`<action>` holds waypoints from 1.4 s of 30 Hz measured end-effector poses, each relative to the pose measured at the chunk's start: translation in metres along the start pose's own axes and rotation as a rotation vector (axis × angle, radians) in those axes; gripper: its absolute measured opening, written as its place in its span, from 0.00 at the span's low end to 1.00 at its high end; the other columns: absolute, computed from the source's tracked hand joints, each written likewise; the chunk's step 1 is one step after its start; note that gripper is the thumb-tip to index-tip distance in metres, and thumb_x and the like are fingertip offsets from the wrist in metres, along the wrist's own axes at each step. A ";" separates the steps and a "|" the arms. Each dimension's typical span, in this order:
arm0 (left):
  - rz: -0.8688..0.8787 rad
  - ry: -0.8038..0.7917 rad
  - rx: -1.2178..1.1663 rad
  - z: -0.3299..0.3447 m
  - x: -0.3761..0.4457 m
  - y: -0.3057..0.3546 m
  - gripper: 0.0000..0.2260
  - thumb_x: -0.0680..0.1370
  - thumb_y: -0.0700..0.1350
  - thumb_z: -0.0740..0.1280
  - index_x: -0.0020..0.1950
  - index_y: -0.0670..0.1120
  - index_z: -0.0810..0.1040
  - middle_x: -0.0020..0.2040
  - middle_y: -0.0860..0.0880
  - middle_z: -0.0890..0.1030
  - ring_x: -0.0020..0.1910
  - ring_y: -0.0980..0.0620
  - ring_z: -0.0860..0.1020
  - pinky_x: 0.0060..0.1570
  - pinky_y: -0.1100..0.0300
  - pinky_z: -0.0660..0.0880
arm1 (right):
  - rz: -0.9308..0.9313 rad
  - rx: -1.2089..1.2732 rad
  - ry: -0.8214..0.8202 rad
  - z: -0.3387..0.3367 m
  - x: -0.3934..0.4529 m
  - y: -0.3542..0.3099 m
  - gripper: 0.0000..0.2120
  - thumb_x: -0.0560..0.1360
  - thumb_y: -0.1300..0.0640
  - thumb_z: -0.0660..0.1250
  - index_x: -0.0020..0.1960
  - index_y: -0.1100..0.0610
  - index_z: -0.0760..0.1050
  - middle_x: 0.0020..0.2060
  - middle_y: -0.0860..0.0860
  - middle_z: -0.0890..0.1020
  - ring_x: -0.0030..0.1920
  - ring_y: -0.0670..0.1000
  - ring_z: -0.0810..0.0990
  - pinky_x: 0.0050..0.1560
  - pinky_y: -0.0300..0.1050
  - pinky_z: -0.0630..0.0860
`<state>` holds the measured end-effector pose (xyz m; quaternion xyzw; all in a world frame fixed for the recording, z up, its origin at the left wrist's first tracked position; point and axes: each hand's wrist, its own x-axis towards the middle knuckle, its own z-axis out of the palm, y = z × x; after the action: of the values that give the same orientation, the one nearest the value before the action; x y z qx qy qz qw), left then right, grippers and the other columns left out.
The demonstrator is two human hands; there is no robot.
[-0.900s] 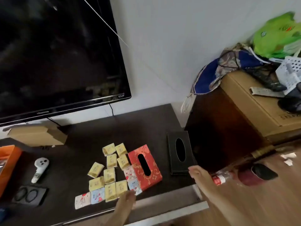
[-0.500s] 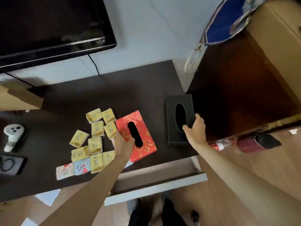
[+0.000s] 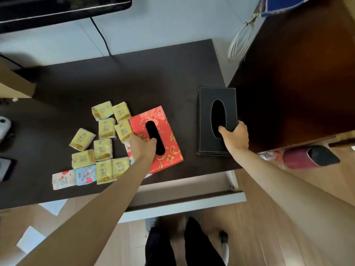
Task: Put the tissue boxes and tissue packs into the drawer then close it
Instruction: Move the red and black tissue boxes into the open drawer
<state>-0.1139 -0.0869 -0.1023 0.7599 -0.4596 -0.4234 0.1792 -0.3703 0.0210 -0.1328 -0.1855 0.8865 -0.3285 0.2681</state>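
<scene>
A red patterned tissue box (image 3: 165, 135) lies on the dark cabinet top (image 3: 134, 79), and my left hand (image 3: 143, 148) grips its left edge with the thumb in the oval slot. To the right, a black tissue box (image 3: 208, 104) lies flat; my right hand (image 3: 235, 138) holds its near right corner, thumb at the slot's rim. Several yellow tissue packs (image 3: 102, 133) and three white and blue printed packs (image 3: 74, 177) sit left of the red box. Below the cabinet edge the white drawer (image 3: 184, 202) stands open.
A TV (image 3: 63, 8) hangs at the back with a cable running down. A tall dark wooden cabinet (image 3: 299, 83) stands right of the black box. A red bottle (image 3: 307, 157) lies on the wood floor. My feet (image 3: 182, 244) are below the drawer.
Both hands have reached forward from the cabinet's front edge and closed on the boxes: left on the red one, right on the black one. The view has tilted further down.
</scene>
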 end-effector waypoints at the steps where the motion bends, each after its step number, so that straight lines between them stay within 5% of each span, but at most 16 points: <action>1: -0.028 -0.002 -0.001 -0.001 0.001 0.003 0.19 0.72 0.39 0.71 0.59 0.43 0.67 0.49 0.48 0.74 0.49 0.44 0.75 0.44 0.51 0.72 | 0.013 -0.020 -0.013 0.000 0.005 -0.002 0.31 0.73 0.50 0.75 0.71 0.60 0.70 0.66 0.57 0.77 0.65 0.60 0.77 0.62 0.59 0.78; 6: -0.027 0.029 -0.089 -0.003 -0.011 0.006 0.19 0.71 0.36 0.72 0.59 0.43 0.71 0.51 0.48 0.76 0.49 0.45 0.76 0.46 0.52 0.74 | 0.068 0.027 -0.013 -0.003 0.003 -0.008 0.28 0.73 0.57 0.76 0.70 0.63 0.72 0.66 0.59 0.74 0.65 0.62 0.76 0.64 0.60 0.77; 9: 0.057 0.036 -0.167 -0.009 -0.033 0.000 0.19 0.70 0.35 0.72 0.58 0.45 0.73 0.45 0.50 0.78 0.42 0.49 0.77 0.39 0.59 0.73 | 0.040 0.089 0.001 -0.011 -0.021 0.001 0.25 0.74 0.60 0.75 0.68 0.62 0.73 0.66 0.58 0.74 0.64 0.60 0.77 0.63 0.57 0.77; 15: 0.184 0.023 -0.271 -0.017 -0.083 -0.036 0.18 0.68 0.34 0.71 0.55 0.48 0.75 0.42 0.50 0.78 0.37 0.54 0.75 0.42 0.58 0.77 | -0.052 0.233 0.020 -0.027 -0.081 0.040 0.22 0.73 0.64 0.74 0.66 0.57 0.74 0.62 0.51 0.74 0.53 0.49 0.79 0.43 0.34 0.75; 21: 0.283 -0.004 -0.312 -0.009 -0.118 -0.088 0.25 0.70 0.40 0.74 0.56 0.66 0.73 0.47 0.62 0.78 0.46 0.61 0.77 0.45 0.72 0.74 | -0.161 0.260 0.036 -0.017 -0.124 0.080 0.19 0.69 0.67 0.74 0.56 0.58 0.73 0.50 0.53 0.76 0.48 0.50 0.78 0.46 0.36 0.78; 27: 0.462 0.017 -0.281 0.005 -0.123 -0.130 0.24 0.71 0.44 0.75 0.65 0.51 0.73 0.57 0.51 0.78 0.56 0.58 0.77 0.54 0.66 0.76 | -0.299 0.291 0.055 0.007 -0.145 0.108 0.21 0.67 0.59 0.72 0.59 0.58 0.73 0.52 0.51 0.75 0.50 0.44 0.76 0.50 0.32 0.74; 34: 0.445 -0.016 -0.272 0.004 -0.123 -0.169 0.29 0.70 0.43 0.76 0.64 0.61 0.68 0.59 0.59 0.76 0.58 0.65 0.75 0.53 0.66 0.75 | -0.296 0.257 0.040 0.014 -0.153 0.126 0.26 0.67 0.58 0.73 0.64 0.52 0.73 0.57 0.49 0.75 0.57 0.52 0.78 0.59 0.50 0.79; 38: 0.540 -0.100 -0.198 0.004 -0.119 -0.188 0.30 0.68 0.40 0.74 0.66 0.53 0.68 0.62 0.51 0.74 0.61 0.53 0.75 0.61 0.52 0.76 | -0.329 0.198 0.032 0.014 -0.162 0.150 0.23 0.67 0.54 0.71 0.62 0.51 0.74 0.55 0.46 0.74 0.55 0.49 0.78 0.57 0.51 0.79; 42: 0.711 -0.133 -0.015 -0.005 -0.118 -0.206 0.26 0.65 0.42 0.73 0.62 0.47 0.71 0.56 0.44 0.77 0.56 0.43 0.78 0.55 0.44 0.77 | -0.481 -0.108 0.035 -0.002 -0.170 0.174 0.17 0.68 0.46 0.71 0.56 0.47 0.74 0.51 0.44 0.74 0.48 0.48 0.78 0.46 0.49 0.73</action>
<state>-0.0232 0.1188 -0.1787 0.5220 -0.7026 -0.3866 0.2905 -0.2641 0.2324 -0.1901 -0.3993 0.8377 -0.3382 0.1565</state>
